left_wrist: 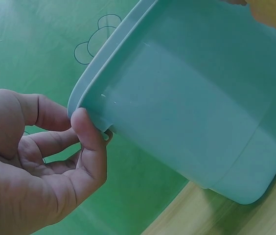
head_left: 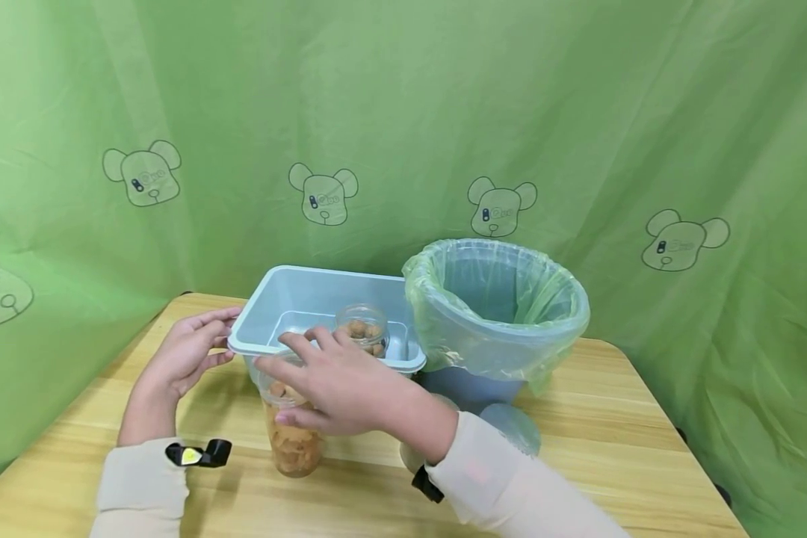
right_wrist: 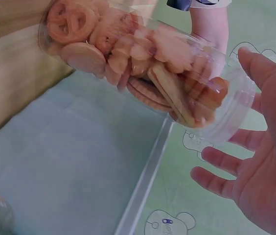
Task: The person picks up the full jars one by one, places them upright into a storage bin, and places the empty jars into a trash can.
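My left hand (head_left: 184, 347) pinches the rim at the left end of a light blue plastic basin (head_left: 309, 280); the left wrist view shows the thumb at the basin's lip (left_wrist: 113, 54). In front of the basin stands a clear jar of biscuits (head_left: 294, 448), upright, its top uncovered. My right hand (head_left: 350, 385) reaches over the jar's mouth with fingers spread. Seen from the right wrist, its fingers (right_wrist: 221, 161) are extended around the mouth of the biscuit jar (right_wrist: 143, 63). Inside the basin is a second clear jar (head_left: 363, 329) with small round brown pieces.
Right of the basin stands a blue-grey bin (head_left: 471, 388) lined with a thin green bag (head_left: 491, 351). Clear round lids (head_left: 514, 427) lie before it, partly hidden by the right forearm. A green curtain (head_left: 403, 112) hangs behind the wooden table (head_left: 578, 478).
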Tool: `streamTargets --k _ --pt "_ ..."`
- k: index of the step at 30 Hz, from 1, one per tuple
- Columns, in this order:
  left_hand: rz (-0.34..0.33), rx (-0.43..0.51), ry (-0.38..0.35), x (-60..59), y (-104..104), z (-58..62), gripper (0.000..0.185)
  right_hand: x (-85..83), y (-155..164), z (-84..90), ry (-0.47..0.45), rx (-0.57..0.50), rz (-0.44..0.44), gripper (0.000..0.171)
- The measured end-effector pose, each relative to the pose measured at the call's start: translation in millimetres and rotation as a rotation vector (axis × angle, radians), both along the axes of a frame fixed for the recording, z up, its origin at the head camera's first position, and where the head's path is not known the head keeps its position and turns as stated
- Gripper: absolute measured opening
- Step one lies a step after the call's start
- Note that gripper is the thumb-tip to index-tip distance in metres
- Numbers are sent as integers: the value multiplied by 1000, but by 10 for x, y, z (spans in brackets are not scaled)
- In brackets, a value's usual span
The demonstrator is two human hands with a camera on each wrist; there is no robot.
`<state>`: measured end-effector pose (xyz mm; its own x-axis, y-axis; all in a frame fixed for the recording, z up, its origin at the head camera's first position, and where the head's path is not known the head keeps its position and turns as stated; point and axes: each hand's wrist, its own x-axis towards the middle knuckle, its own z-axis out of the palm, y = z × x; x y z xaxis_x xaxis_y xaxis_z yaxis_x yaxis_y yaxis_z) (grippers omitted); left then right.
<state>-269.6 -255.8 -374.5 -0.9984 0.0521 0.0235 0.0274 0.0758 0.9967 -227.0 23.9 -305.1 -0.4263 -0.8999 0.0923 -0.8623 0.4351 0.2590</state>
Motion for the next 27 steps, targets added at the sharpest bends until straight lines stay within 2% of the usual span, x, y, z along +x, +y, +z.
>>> streamTargets --k 10,18,23,27 --pt "-3 16 0 -15 23 2 49 -44 -31 -95 -19 -28 17 65" --pt "-1 16 4 -19 18 4 49 -71 -54 -92 5 -39 47 61" --pt "2 23 4 -19 4 -7 49 -79 -89 -81 33 -55 98 57" --pt "4 16 1 -26 3 -12 49 -64 -110 -53 16 -61 102 55"
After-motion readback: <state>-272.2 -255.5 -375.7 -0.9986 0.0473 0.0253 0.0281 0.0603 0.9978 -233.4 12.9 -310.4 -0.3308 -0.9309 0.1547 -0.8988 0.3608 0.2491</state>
